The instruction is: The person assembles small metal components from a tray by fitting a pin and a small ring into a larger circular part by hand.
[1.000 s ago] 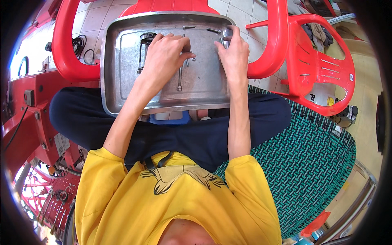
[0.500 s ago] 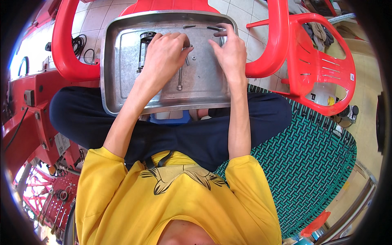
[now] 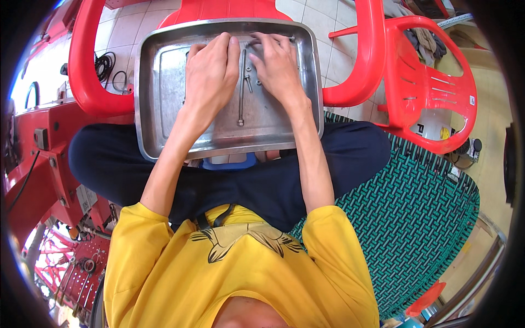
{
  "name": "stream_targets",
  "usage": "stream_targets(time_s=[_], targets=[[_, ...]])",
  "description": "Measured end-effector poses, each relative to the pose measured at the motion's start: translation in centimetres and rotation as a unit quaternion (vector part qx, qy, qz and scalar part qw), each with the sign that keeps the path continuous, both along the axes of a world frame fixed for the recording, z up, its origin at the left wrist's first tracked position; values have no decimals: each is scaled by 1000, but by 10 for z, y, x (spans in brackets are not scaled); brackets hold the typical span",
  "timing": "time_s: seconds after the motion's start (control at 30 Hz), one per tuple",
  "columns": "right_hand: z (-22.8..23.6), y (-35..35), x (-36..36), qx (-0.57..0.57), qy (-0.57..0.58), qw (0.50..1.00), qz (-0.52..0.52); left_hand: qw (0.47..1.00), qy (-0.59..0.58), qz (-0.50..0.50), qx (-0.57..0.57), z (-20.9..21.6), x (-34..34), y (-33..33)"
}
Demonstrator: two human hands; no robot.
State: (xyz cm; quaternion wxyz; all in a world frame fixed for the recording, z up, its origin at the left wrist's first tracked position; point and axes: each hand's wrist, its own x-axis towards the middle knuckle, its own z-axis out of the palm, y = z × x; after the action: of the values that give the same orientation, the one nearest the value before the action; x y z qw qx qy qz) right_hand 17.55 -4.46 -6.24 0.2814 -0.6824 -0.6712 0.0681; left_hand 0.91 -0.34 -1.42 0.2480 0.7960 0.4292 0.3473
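Observation:
A shallow metal tray (image 3: 164, 136) rests across my lap. In its left half is my left hand (image 3: 212, 74), closed, thumb pressed beside the forefinger; whatever it grips is hidden. Under its left edge only dark bits show of a black metal part. My right hand (image 3: 276, 63) is over the tray's upper right, open, its thumb apart from the curled, slightly blurred fingers. Between the hands lies a long bolt (image 3: 241, 93), with a nut at its near end. Beside it are a short bolt (image 3: 249, 83), a small nut (image 3: 249, 69) and another nut (image 3: 258, 82).
Red plastic chair arms (image 3: 367, 60) flank the tray. A second red chair (image 3: 432, 82) stands at right, beside a green woven seat (image 3: 394, 229). Red machinery (image 3: 60, 158) is close on my left, and a black cable (image 3: 105, 65) lies on the tiled floor.
My left hand's fingers have straightened upward, and the hand now covers most of the black metal part. My right hand has moved left, toward the long bolt. The tray has shifted slightly nearer.

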Motion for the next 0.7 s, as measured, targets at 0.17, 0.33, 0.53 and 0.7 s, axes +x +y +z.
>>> stream_targets(time_s=[0.17,0.33,0.53,0.7], targets=[[7,-1,5,3,-7,1000,-7,992,-89,-13,-93,4,-1,5],[4,-1,4,-37,20,999,-24,986,-115,-15,-122,3,-1,6],[-2,-2,14,-6,87,994,-58,986,-113,-22,-117,1,-1,6],[1,-2,20,-16,142,987,-68,988,-107,-24,-110,2,-4,5]])
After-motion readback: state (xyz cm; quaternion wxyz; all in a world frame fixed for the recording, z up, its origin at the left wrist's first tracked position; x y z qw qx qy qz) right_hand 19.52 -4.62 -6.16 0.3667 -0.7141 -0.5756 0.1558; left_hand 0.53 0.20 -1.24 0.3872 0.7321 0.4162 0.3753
